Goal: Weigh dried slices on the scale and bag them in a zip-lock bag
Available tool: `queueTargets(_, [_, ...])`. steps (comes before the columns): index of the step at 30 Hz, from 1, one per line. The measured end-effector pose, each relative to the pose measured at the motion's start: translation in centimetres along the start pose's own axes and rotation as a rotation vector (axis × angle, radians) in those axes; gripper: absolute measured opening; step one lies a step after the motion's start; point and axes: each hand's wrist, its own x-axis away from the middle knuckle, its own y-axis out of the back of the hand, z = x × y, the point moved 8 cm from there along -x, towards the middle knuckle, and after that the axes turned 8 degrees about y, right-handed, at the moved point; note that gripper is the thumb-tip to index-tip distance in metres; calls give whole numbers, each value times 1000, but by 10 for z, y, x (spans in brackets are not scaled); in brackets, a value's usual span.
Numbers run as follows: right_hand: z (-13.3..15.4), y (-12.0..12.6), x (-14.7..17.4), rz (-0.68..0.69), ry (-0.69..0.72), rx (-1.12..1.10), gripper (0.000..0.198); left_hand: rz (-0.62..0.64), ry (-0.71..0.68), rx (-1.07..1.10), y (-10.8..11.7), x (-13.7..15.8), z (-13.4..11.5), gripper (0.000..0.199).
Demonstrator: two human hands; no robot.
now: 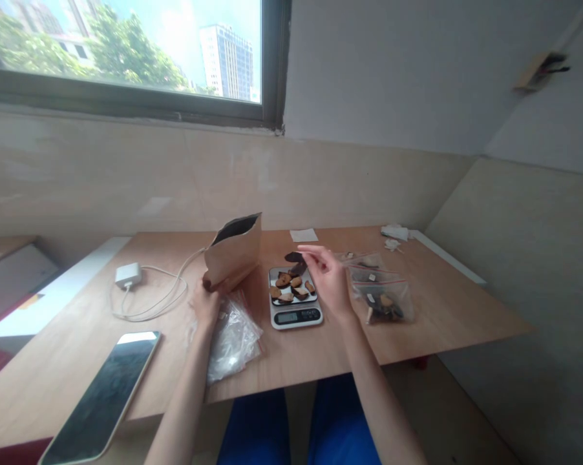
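A digital scale [297, 316] stands in front of me, its plate bearing several brown dried slices [296, 282]. Over the back of the plate, my right hand [328, 278] pinches a dark, flat dried piece [294, 257] between thumb and fingertips. To the left, my left hand [205, 302] is closed at the lower left corner of an open brown paper bag [236, 255], which leans with its mouth up. The bag's contents are hidden. Clear plastic zip bags [233, 339] lie in a pile beside my left wrist.
Filled zip bags [386, 300] with dark pieces lie right of the scale. A phone [105, 394] rests at the front left, near a white charger [128, 276] with a looped cable. White paper [304, 235] and crumpled tissue [395, 232] lie at the back.
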Motion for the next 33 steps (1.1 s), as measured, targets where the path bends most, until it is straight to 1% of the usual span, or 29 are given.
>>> queueTargets(2, [-51, 6, 3, -67, -149, -140, 26, -12, 12, -65, 2, 2, -4, 47])
queueTargets(5, [-119, 7, 14, -133, -314, -179, 29, -32, 20, -98, 4, 3, -6, 49])
queueTargets(6, [-137, 6, 18, -152, -356, -176, 30, -37, 20, -89, 5, 3, -6, 49])
queueTargets(7, [-150, 3, 21, -161, -368, -174, 30, -43, 20, -75, 5, 2, -5, 49])
queueTargets(9, [-168, -3, 26, -170, -382, -174, 30, -54, 29, -55, 5, 1, -3, 49])
queueTargets(13, [-181, -20, 35, -177, -384, -184, 26, -71, 54, -74, 6, 1, 1, 47])
queueTargets(16, [-183, -29, 40, -173, -383, -191, 25, -86, 66, -55, 6, 0, 4, 45])
queueTargets(18, [-183, -31, 43, -173, -379, -183, 26, -98, 59, -32, 6, -2, 6, 45])
queueTargets(21, [-184, -25, 46, -194, -377, -149, 31, -105, 43, -10, 6, -3, 8, 46])
queueTargets(25, [-193, -10, 53, -270, -410, -91, 37, -111, 36, 23, 6, -4, 9, 47])
queueTargets(27, [-199, -2, 60, -300, -434, -64, 37, -143, -11, 71, 9, -3, 7, 50])
queueTargets(30, [-204, 5, 74, -305, -453, -29, 35, -205, -124, 155, 14, -1, 0, 54])
queueTargets(31, [-204, 7, 79, -300, -453, -20, 34, -216, -144, 170, 15, 0, 0, 53])
queueTargets(33, [-202, 9, 87, -283, -445, -3, 32, -223, -135, 176, 14, -1, 1, 52])
